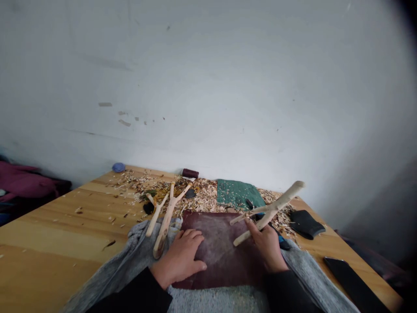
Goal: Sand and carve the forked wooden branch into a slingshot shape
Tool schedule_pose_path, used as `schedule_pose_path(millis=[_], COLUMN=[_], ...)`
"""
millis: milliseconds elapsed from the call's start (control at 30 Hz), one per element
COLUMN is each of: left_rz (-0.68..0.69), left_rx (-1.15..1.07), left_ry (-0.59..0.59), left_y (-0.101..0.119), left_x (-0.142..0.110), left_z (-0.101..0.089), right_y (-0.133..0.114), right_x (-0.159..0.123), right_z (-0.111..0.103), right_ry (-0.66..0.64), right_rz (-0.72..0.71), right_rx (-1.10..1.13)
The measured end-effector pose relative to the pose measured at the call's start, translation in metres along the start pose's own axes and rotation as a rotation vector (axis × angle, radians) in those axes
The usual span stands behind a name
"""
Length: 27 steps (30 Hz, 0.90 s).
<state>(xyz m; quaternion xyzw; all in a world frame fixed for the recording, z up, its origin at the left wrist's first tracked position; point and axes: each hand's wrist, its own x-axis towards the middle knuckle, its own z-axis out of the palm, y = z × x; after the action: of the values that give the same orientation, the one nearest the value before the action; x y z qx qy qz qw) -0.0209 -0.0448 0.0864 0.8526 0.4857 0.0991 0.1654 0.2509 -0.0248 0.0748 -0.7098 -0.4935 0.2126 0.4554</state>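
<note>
**Peeled forked branch (271, 212) gripped above dark maroon leather sheet (221, 256)**

Right hand (265, 248) at the sheet's right side, fingers clenched around the branch's pale, bark-stripped fork, the long arm angled up and away. Left hand (178, 261) flat on the sheet, fingers released and slightly spread, grasping nothing. Left of the sheet, two pale forked sticks (166, 224) on a grey knit cloth (137, 256), which also runs beneath the sheet. Beyond the sheet, pale wood shavings (203, 195) over a honey-toned wooden table (55, 230), plus a flat green cloth (236, 193). Right of the sheet, a black rounded pouch (305, 224) and, farther off, a long black slab (353, 284).
</note>
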Motion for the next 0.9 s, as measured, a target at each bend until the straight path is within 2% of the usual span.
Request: schedule_pose_path(millis=[133, 200, 300, 467, 533, 600, 767, 800, 867, 900], left_rz=[0.002, 0.003, -0.004, -0.005, -0.004, 0.0, 0.0, 0.001, 0.004, 0.002], left_rx=[0.011, 0.016, 0.012, -0.002, -0.002, -0.003, -0.006, -0.006, -0.006, -0.006], left_ry=[0.001, -0.002, -0.014, -0.013, -0.009, -0.005, -0.001, -0.001, -0.001, -0.003], left_y=[0.0, 0.001, 0.002, 0.002, 0.001, 0.002, 0.004, 0.005, 0.005, 0.005], left_x=[0.0, 0.0, 0.0, -0.001, -0.001, 0.0, 0.0, 0.0, -0.001, -0.001], left_z=[0.0, -0.001, -0.002, -0.003, -0.002, -0.002, -0.003, -0.003, -0.003, -0.003], right_y=[-0.011, -0.014, -0.012, 0.0, 0.001, -0.001, -0.012, -0.013, -0.014, -0.013], right_x=[-0.022, -0.028, -0.023, 0.003, 0.007, 0.004, -0.022, -0.026, -0.029, -0.028], right_z=[0.019, 0.024, 0.021, -0.001, -0.006, -0.004, 0.018, 0.022, 0.025, 0.024], right_ry=[-0.315, -0.373, -0.269, 0.083, 0.158, 0.072, -0.354, -0.405, -0.44, -0.401], right_rz=[0.058, 0.055, 0.051, 0.058, 0.043, 0.05, 0.071, 0.061, 0.044, 0.049], right_rx=[0.2, 0.219, 0.181, -0.029, -0.077, -0.014, 0.196, 0.211, 0.228, 0.216])
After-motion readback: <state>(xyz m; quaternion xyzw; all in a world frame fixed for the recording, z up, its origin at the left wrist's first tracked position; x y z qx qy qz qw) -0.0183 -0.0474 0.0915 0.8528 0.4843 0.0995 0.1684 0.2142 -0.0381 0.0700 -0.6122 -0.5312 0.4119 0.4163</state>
